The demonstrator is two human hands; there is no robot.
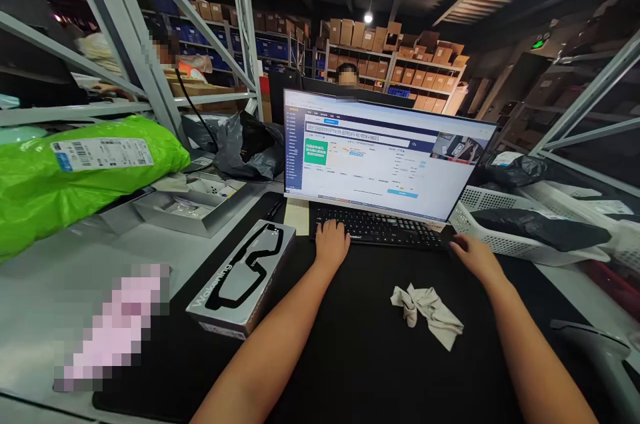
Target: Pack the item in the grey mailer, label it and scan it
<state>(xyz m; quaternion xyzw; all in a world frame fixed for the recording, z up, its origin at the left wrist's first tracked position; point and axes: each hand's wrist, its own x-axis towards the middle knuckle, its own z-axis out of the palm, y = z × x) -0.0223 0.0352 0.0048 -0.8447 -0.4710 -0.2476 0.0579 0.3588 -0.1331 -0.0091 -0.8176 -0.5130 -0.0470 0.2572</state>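
Observation:
My left hand (332, 243) lies with its fingers spread over the left part of the black keyboard (385, 229). Past the keyboard's right end is my right hand (475, 256), its thumb and a finger slightly apart; no held thing shows, and its other fingers are partly hidden. Behind the keyboard stands a lit monitor (360, 174) showing a web page with a small camera picture. A grey-white box (245, 277) printed with black goggles and "Wakening" lies left of my left forearm. Between my forearms rests a crumpled pale cloth (430, 314) on the black mat (360, 357).
On the left are a green plastic parcel (95, 171), an open grey box (190, 211) and a pink blurred item (120, 324). White baskets (530, 244) with dark bags and a scanner-like device (595, 344) stand right. Metal frames (125, 44) flank the desk; people are beyond.

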